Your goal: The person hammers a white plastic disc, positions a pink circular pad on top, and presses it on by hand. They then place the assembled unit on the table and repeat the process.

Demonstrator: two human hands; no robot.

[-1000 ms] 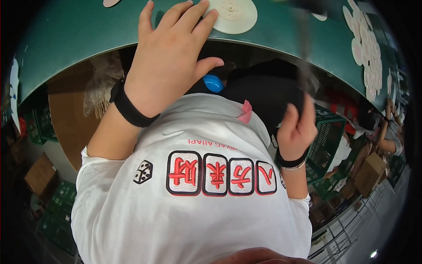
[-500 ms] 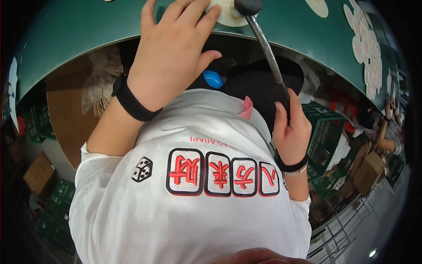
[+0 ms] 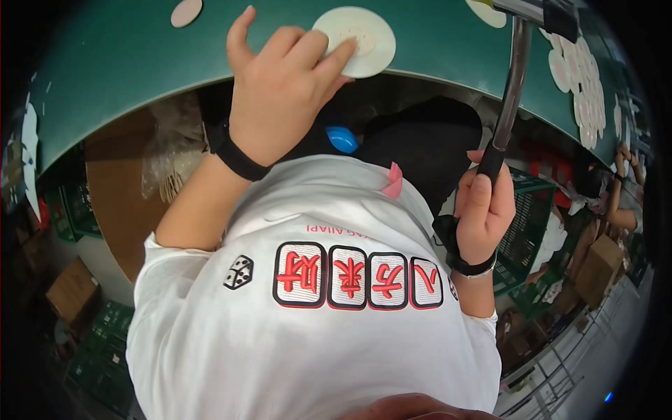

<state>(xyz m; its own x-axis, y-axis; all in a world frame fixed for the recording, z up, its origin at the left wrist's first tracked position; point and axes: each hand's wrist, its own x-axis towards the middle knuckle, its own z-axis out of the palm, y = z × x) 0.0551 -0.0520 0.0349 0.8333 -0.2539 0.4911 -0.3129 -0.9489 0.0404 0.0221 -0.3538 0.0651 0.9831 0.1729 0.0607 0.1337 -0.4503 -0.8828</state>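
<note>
A pale round disc (image 3: 374,24) with small marks around its middle lies at the green table's near edge, partly overhanging it. My left hand (image 3: 280,87), wearing a black wristband, has its index finger on top of that disc and its thumb by the underside of the rim. Its little finger sticks up, and the middle fingers are bent. On the right, my right hand (image 3: 486,210) wraps around the black grip of a hammer (image 3: 513,84) with a metal shaft. The hammer's dark head is raised to the upper right, away from the disc.
Overlapping pale discs (image 3: 584,91) spread over the right of the green table (image 3: 140,77). Single discs lie at the far left (image 3: 186,12) and far right (image 3: 488,12). Beside me stand a green crate (image 3: 518,231) and cardboard boxes (image 3: 73,288). Another person's arm (image 3: 619,203) shows at far right.
The hammer head has risen off the pale disc and swung right, with my right hand moving up and right. My left hand's spread fingers have bent, its index finger now on the disc.
</note>
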